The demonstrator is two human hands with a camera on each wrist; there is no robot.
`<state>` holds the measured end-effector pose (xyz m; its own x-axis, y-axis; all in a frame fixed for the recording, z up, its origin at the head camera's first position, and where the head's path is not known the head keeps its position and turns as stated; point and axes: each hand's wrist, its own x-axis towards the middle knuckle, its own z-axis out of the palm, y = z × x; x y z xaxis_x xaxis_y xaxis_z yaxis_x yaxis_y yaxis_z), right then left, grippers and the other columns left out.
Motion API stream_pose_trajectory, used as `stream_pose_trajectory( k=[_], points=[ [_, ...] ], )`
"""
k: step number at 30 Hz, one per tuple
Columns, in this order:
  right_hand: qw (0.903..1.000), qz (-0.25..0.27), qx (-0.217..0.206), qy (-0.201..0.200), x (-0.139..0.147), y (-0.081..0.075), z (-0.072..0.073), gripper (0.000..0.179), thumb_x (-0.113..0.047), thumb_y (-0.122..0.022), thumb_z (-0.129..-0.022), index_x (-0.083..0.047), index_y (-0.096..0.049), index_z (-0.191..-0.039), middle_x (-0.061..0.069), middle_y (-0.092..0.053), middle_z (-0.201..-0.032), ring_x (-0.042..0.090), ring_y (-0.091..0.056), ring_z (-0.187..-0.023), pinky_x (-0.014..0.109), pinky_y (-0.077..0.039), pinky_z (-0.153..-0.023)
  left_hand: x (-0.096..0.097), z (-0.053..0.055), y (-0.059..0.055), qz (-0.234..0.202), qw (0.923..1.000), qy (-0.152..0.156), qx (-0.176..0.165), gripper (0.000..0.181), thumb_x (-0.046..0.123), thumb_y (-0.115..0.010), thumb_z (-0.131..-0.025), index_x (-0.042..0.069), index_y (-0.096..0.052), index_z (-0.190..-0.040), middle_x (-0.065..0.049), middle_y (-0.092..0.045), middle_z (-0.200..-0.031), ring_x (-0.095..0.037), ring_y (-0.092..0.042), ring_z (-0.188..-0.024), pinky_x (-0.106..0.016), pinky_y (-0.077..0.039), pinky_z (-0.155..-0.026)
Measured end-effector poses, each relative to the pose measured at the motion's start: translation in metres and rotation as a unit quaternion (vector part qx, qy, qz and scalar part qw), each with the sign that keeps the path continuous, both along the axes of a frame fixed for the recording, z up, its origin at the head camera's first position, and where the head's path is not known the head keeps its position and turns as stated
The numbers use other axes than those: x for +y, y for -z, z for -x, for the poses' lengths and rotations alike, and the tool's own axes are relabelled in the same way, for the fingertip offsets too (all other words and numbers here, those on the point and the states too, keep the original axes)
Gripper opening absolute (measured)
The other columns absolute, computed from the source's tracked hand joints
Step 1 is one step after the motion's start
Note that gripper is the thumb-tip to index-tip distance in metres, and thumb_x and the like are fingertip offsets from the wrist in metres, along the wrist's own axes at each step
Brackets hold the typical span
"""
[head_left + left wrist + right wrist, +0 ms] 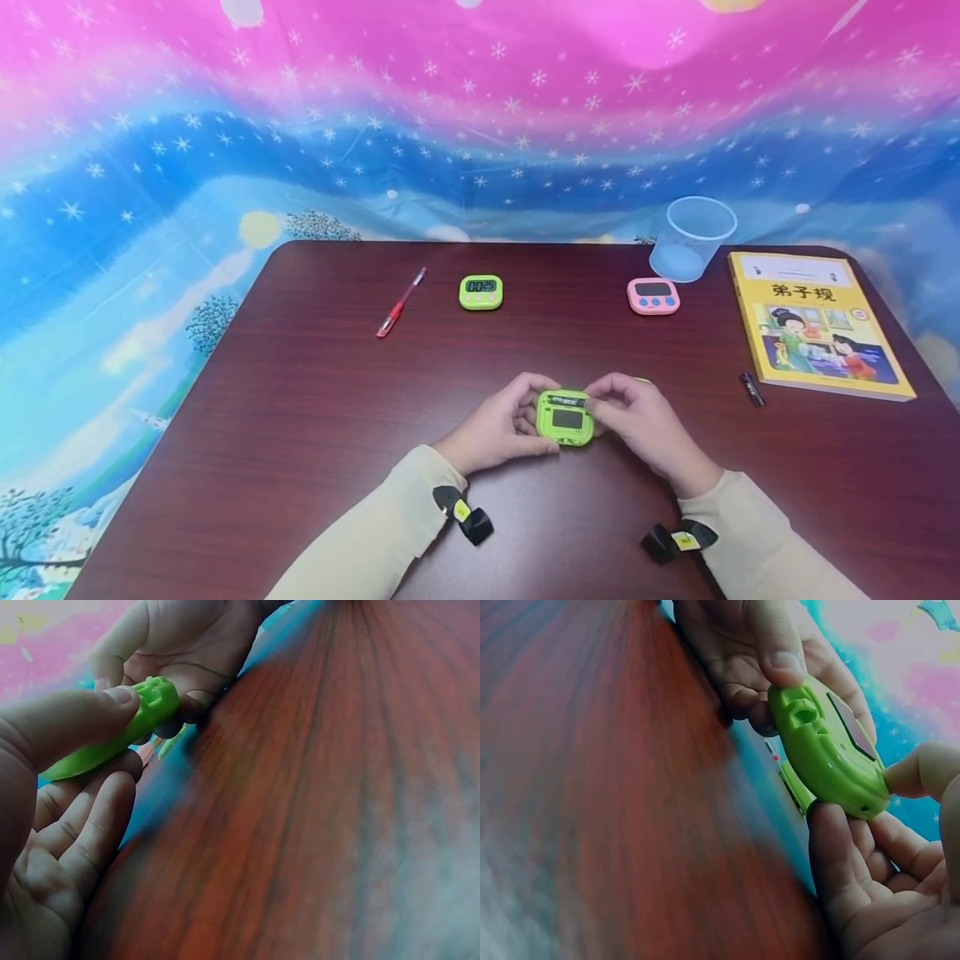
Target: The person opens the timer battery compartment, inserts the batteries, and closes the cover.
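Note:
A green digital timer (565, 425) is held back side up above the table. Its battery compartment is uncovered, and a dark battery (567, 402) lies in the slot along the upper edge. My left hand (504, 423) grips the timer's left side, thumb on the near edge and fingers beneath. At the upper right corner, the thumb of my right hand (637, 421) presses by the battery's end, while its other fingers support the timer (829, 754) from below. Behind the right hand a small green piece (642, 381) shows, mostly hidden.
On the dark wooden table (322, 417) lie a red pen (401, 304), another green timer (481, 293) reading 00:25, and a pink timer (653, 297). A clear plastic cup (684, 250) stands at the back right. Beside the yellow book (821, 325) lies a loose dark battery (752, 389).

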<state>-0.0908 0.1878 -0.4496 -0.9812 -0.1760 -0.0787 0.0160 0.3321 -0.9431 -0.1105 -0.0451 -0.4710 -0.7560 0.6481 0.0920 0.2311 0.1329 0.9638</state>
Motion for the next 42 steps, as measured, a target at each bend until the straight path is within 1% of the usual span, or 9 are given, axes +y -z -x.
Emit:
stream_pose_trajectory(
  k=[8, 12, 15, 19, 24, 30, 34, 38, 42],
  points=[
    [0.9995, 0.026, 0.011, -0.016, 0.005, 0.002, 0.002, 0.023, -0.012, -0.069, -0.095, 0.005, -0.068, -0.110, 0.013, -0.073, -0.091, 0.019, -0.070, -0.071, 0.031, -0.062, -0.068, -0.001, 0.000, 0.001, -0.013, 0.9999, -0.007, -0.008, 0.073, -0.001, -0.083, -0.080, 0.013, -0.046, -0.141, -0.005, -0.068, -0.113, -0.009, -0.066, -0.086, -0.031, -0.061, -0.076],
    [0.9992, 0.019, 0.034, -0.003, 0.012, 0.001, 0.003, 0.021, -0.015, -0.069, -0.096, 0.002, -0.070, -0.110, 0.015, -0.071, -0.090, 0.020, -0.068, -0.070, 0.032, -0.061, -0.065, 0.000, 0.001, 0.001, -0.021, 0.9995, -0.012, -0.019, 0.071, -0.002, -0.083, -0.080, 0.014, -0.046, -0.139, -0.006, -0.068, -0.114, -0.010, -0.067, -0.087, -0.031, -0.061, -0.076],
    [0.9965, -0.029, 0.075, 0.021, 0.019, 0.000, 0.005, 0.018, -0.017, -0.069, -0.097, -0.004, -0.072, -0.108, 0.012, -0.070, -0.087, 0.018, -0.064, -0.070, 0.028, -0.058, -0.061, 0.001, 0.001, 0.001, -0.026, 0.9992, -0.013, -0.027, 0.072, -0.003, -0.083, -0.079, 0.013, -0.047, -0.139, -0.008, -0.068, -0.116, -0.010, -0.067, -0.087, -0.032, -0.061, -0.076],
    [0.9853, -0.104, 0.128, 0.044, 0.028, -0.001, 0.008, 0.014, -0.019, -0.070, -0.096, -0.009, -0.074, -0.105, 0.003, -0.072, -0.092, 0.011, -0.061, -0.077, 0.020, -0.052, -0.064, 0.001, 0.001, 0.001, -0.033, 0.9988, -0.012, -0.033, 0.072, -0.004, -0.083, -0.079, 0.013, -0.047, -0.139, -0.009, -0.068, -0.118, -0.011, -0.067, -0.086, -0.032, -0.061, -0.075],
    [0.9761, -0.144, 0.154, 0.053, 0.038, 0.000, 0.014, 0.014, -0.018, -0.072, -0.094, -0.012, -0.075, -0.106, -0.003, -0.071, -0.095, 0.010, -0.057, -0.080, 0.018, -0.048, -0.065, 0.000, 0.001, 0.001, -0.041, 0.9984, -0.011, -0.038, 0.072, -0.005, -0.082, -0.078, 0.011, -0.047, -0.138, -0.012, -0.068, -0.117, -0.011, -0.067, -0.085, -0.032, -0.061, -0.075],
    [0.9708, -0.176, 0.150, 0.062, 0.051, 0.002, 0.019, 0.018, -0.020, -0.073, -0.093, -0.012, -0.075, -0.109, -0.001, -0.068, -0.097, 0.013, -0.053, -0.078, 0.018, -0.045, -0.063, 0.000, 0.000, 0.000, -0.043, 0.9981, -0.015, -0.040, 0.071, -0.006, -0.082, -0.078, 0.011, -0.047, -0.138, -0.011, -0.068, -0.116, -0.011, -0.067, -0.085, -0.032, -0.061, -0.075],
    [0.9647, -0.217, 0.135, 0.064, 0.062, -0.002, 0.022, 0.021, -0.022, -0.074, -0.093, -0.011, -0.075, -0.111, 0.002, -0.066, -0.099, 0.017, -0.052, -0.078, 0.020, -0.044, -0.060, 0.000, 0.001, -0.001, -0.037, 0.9984, -0.015, -0.040, 0.072, -0.006, -0.082, -0.078, 0.012, -0.047, -0.138, -0.009, -0.068, -0.116, -0.011, -0.067, -0.086, -0.032, -0.062, -0.075],
    [0.9577, -0.260, 0.116, 0.038, 0.070, -0.004, 0.024, 0.024, -0.019, -0.076, -0.090, -0.009, -0.075, -0.112, 0.004, -0.065, -0.099, 0.020, -0.050, -0.078, 0.024, -0.044, -0.060, 0.000, 0.001, -0.002, -0.038, 0.9984, -0.012, -0.040, 0.072, -0.006, -0.082, -0.078, 0.010, -0.046, -0.138, -0.010, -0.068, -0.116, -0.011, -0.067, -0.086, -0.032, -0.061, -0.075],
    [0.9523, -0.292, 0.088, 0.004, 0.071, -0.008, 0.026, 0.026, -0.017, -0.078, -0.087, -0.006, -0.075, -0.111, 0.005, -0.063, -0.097, 0.022, -0.052, -0.082, 0.030, -0.046, -0.066, -0.001, 0.000, -0.003, -0.042, 0.9982, -0.011, -0.041, 0.071, -0.006, -0.082, -0.078, 0.009, -0.047, -0.138, -0.013, -0.068, -0.116, -0.011, -0.067, -0.085, -0.032, -0.061, -0.075]
  ],
)
